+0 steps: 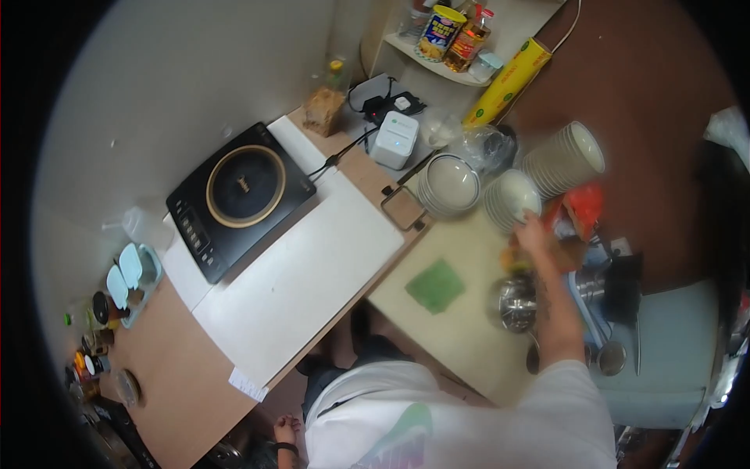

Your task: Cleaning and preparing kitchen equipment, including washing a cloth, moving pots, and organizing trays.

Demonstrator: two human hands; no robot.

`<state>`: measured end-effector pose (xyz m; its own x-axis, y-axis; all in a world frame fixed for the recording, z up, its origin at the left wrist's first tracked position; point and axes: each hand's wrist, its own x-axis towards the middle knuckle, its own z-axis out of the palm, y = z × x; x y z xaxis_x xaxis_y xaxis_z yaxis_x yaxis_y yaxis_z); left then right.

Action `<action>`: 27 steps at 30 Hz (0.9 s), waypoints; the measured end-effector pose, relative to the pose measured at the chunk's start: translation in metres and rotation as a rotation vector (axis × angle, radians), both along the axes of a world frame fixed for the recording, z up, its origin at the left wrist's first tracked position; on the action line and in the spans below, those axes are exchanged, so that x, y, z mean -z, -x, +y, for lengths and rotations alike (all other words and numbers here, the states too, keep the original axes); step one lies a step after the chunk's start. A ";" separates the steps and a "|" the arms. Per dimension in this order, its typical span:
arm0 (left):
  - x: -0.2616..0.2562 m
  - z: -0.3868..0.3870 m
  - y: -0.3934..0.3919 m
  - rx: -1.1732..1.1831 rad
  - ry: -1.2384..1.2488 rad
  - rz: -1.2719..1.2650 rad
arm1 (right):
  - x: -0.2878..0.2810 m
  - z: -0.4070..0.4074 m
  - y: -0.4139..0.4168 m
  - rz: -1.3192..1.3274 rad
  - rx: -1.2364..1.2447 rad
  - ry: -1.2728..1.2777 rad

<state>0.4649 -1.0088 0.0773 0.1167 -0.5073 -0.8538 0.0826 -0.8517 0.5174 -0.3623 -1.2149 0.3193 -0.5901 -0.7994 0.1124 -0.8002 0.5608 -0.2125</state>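
Observation:
At the right, my right hand (530,231) reaches out to a stack of white bowls (515,196), its fingers at the rim of the top bowl. To the left of that stack stand wider nested bowls with dark rims (450,183). A tall leaning stack of white cups or bowls (565,158) is behind on the right. A green cloth (435,286) lies flat on the pale yellow tabletop. My left hand (287,428) hangs low beside my body, below the counter's edge, with a black band at the wrist; its fingers look curled, and nothing is seen in them.
A black induction cooktop (243,193) sits on the white counter (304,258). A white box-shaped device (396,139) with cables is near the corner. Metal bowls (515,305) stand beside my right forearm. A shelf (451,73) holds a can and bottles; a yellow roll (507,82) leans beside it.

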 end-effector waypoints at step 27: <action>-0.038 -0.050 0.090 0.274 0.055 -0.191 | 0.049 -0.055 0.103 0.094 -0.185 -0.096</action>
<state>0.3754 -1.0593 0.1154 0.1243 -0.5870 -0.8000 -0.2486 -0.7990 0.5476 -0.4650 -1.2700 0.2702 -0.4231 -0.9027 0.0780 -0.9050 0.4169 -0.0842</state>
